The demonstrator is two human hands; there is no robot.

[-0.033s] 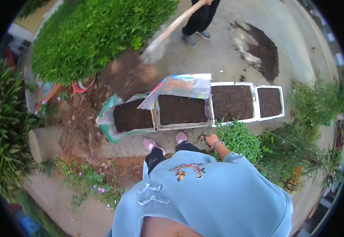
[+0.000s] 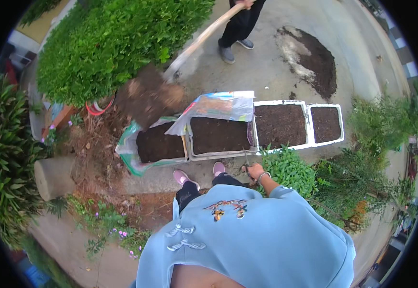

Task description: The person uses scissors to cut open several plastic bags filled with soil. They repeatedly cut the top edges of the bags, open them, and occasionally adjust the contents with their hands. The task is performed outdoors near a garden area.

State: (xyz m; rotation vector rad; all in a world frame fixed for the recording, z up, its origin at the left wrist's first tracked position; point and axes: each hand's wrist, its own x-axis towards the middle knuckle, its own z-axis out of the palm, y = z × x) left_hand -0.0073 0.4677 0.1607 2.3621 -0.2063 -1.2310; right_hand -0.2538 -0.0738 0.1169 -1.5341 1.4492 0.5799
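Observation:
My right hand (image 2: 255, 171), with a band round its wrist, hangs low beside a leafy green plant (image 2: 289, 172). Its fingers are curled, with something dark at them too small to make out. My left hand is out of sight. Before my pink shoes stands a row of soil-filled boxes: a bag-lined left box (image 2: 161, 143), a second box (image 2: 221, 136) with a printed plastic sheet (image 2: 226, 106) over its far side, and two white-rimmed boxes (image 2: 281, 126) (image 2: 326, 125). At its far edge, a co-worker's long-handled shovel (image 2: 204, 38) carries a blurred load of dark soil (image 2: 146, 96).
A co-worker in dark trousers (image 2: 238, 26) stands beyond the boxes. A dark soil patch (image 2: 317, 65) lies on the concrete. A big bush (image 2: 118, 48) and a red-rimmed pot (image 2: 98, 106) are far left; a concrete cylinder (image 2: 55, 176) lies to the left.
The co-worker's shovel and its soil have shifted nearer and left, toward the left box. My right hand stays in about the same place.

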